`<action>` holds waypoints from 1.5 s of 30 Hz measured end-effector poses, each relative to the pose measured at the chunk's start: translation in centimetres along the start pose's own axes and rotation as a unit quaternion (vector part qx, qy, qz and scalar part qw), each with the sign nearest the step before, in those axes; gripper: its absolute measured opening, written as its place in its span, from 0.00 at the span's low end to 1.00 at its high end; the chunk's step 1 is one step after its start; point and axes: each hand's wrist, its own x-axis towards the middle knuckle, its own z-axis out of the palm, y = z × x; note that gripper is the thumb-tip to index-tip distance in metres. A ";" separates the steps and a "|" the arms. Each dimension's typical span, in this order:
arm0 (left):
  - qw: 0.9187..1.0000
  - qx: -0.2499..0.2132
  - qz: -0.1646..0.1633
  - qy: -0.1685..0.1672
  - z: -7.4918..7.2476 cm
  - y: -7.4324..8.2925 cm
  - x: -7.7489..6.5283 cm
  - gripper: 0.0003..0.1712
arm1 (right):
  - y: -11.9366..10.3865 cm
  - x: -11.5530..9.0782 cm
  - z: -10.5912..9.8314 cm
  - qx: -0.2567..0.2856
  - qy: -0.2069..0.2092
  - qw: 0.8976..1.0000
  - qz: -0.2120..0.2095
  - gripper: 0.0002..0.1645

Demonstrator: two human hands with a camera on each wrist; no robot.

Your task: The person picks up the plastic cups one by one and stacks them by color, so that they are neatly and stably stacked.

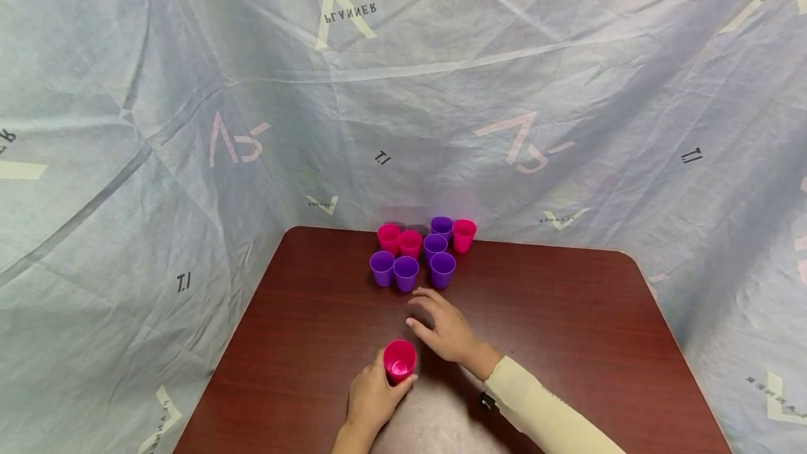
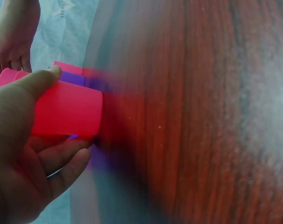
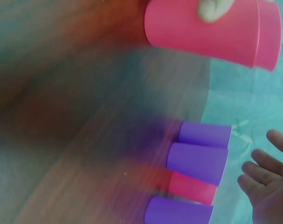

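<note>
My left hand point(image 1: 373, 394) grips a pink plastic cup point(image 1: 400, 361) near the front of the table, thumb on one side and fingers on the other. A second rim at its mouth in the right wrist view suggests another pink cup point(image 3: 269, 35) nested inside. My right hand point(image 1: 446, 328) hovers with relaxed, spread fingers and holds nothing. Just beyond its fingertips stand a purple cup point(image 1: 406, 274) and another purple cup point(image 1: 443, 270), both mouth up. In the left wrist view the held cup point(image 2: 69, 109) hides most of the cups behind.
Several more purple and pink cups stand in a loose cluster at the table's back edge, among them a pink cup point(image 1: 464, 235) at the right and a purple cup point(image 1: 382, 269) at the left. A grey printed cloth point(image 1: 410, 125) hangs behind the brown table point(image 1: 567, 342).
</note>
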 end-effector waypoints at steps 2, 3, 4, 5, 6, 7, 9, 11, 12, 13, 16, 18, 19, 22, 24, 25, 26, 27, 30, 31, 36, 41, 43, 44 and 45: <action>1.000 -0.004 -0.001 -0.002 0.0 0.0 0.0 0.42 | 0.3 0.3 -0.2 -0.011 0.011 1.000 0.005 0.26; 1.000 -0.007 -0.002 -0.003 0.0 -0.1 0.0 0.42 | 0.4 0.4 -0.2 -0.018 0.014 1.000 0.006 0.26; 1.000 -0.010 -0.003 -0.005 0.0 -0.1 0.0 0.42 | 0.5 0.4 -0.3 -0.025 0.016 1.000 0.007 0.26; 1.000 -0.012 -0.003 -0.007 0.0 -0.1 -0.1 0.42 | 0.7 0.5 -0.3 -0.030 0.017 0.999 0.007 0.26; 1.000 -0.014 -0.004 -0.009 -0.1 -0.1 -0.1 0.43 | 0.8 0.6 -0.3 -0.034 0.019 0.999 0.007 0.26; 1.000 -0.016 -0.004 -0.010 -0.1 -0.1 -0.1 0.43 | 0.9 0.7 -0.4 -0.037 0.021 0.999 0.006 0.26; 1.000 -0.018 -0.005 -0.013 -0.2 -0.1 -0.1 0.43 | 1.2 1.0 -0.5 -0.043 0.023 0.999 0.007 0.27; 1.000 -0.017 -0.006 -0.016 -0.2 -0.1 -0.1 0.44 | 1.6 1.3 -0.6 -0.049 0.026 0.998 0.008 0.28; 1.000 -0.018 -0.006 -0.017 -0.2 -0.1 -0.1 0.44 | 1.8 1.4 -0.7 -0.053 0.026 0.998 0.009 0.28; 1.000 -0.017 -0.007 -0.019 -0.2 -0.1 -0.1 0.44 | 2.0 1.6 -0.9 -0.056 0.026 0.998 0.012 0.29; 1.000 -0.018 -0.007 -0.025 -0.2 -0.1 -0.1 0.44 | 2.6 2.0 -1.2 -0.063 0.025 0.997 0.021 0.30; 0.999 -0.019 -0.008 -0.030 -0.2 -0.1 -0.1 0.44 | 3.1 2.2 -1.5 -0.068 0.026 0.997 0.028 0.31; 0.999 -0.020 -0.009 -0.032 -0.2 -0.1 -0.1 0.44 | 3.3 2.4 -1.5 -0.070 0.026 0.997 0.032 0.31; 0.999 -0.024 -0.009 -0.041 -0.3 -0.2 -0.1 0.44 | 4.1 2.8 -1.8 -0.071 0.030 0.996 0.038 0.32; 0.999 -0.024 -0.010 -0.044 -0.3 -0.2 -0.1 0.44 | 4.6 3.1 -1.9 -0.069 0.032 0.996 0.043 0.32; 0.999 -0.023 -0.010 -0.044 -0.3 -0.3 -0.1 0.44 | 4.9 3.3 -1.9 -0.068 0.031 0.996 0.047 0.33; 0.999 -0.023 -0.010 -0.043 -0.3 -0.3 -0.1 0.44 | 5.1 3.4 -2.0 -0.065 0.032 0.996 0.051 0.33; 0.999 -0.022 -0.010 -0.040 -0.3 -0.3 -0.1 0.44 | 5.4 3.6 -2.0 -0.063 0.033 0.996 0.057 0.33; 0.999 -0.019 -0.007 -0.034 -0.2 -0.2 -0.1 0.44 | 6.2 3.8 -2.3 -0.053 0.044 0.995 0.075 0.32; 0.999 -0.018 -0.005 -0.031 -0.2 -0.2 -0.1 0.43 | 6.5 3.9 -2.5 -0.049 0.049 0.994 0.080 0.32; 1.000 -0.017 0.001 -0.015 0.0 -0.2 -0.4 0.43 | 7.4 4.5 -3.0 -0.043 0.063 0.992 0.101 0.31; 1.000 -0.010 0.004 0.009 0.2 -0.4 -0.7 0.44 | 8.2 5.2 -3.5 -0.049 0.060 0.991 0.111 0.31; 1.000 -0.011 0.008 0.011 0.2 -0.5 -0.8 0.44 | 8.5 5.5 -3.7 -0.054 0.059 0.991 0.112 0.31; 1.000 -0.013 0.009 0.010 0.1 -0.5 -0.8 0.45 | 8.7 5.7 -3.8 -0.058 0.058 0.991 0.110 0.30; 1.000 -0.015 0.009 0.008 0.1 -0.5 -0.7 0.45 | 8.9 5.8 -3.8 -0.062 0.057 0.991 0.108 0.30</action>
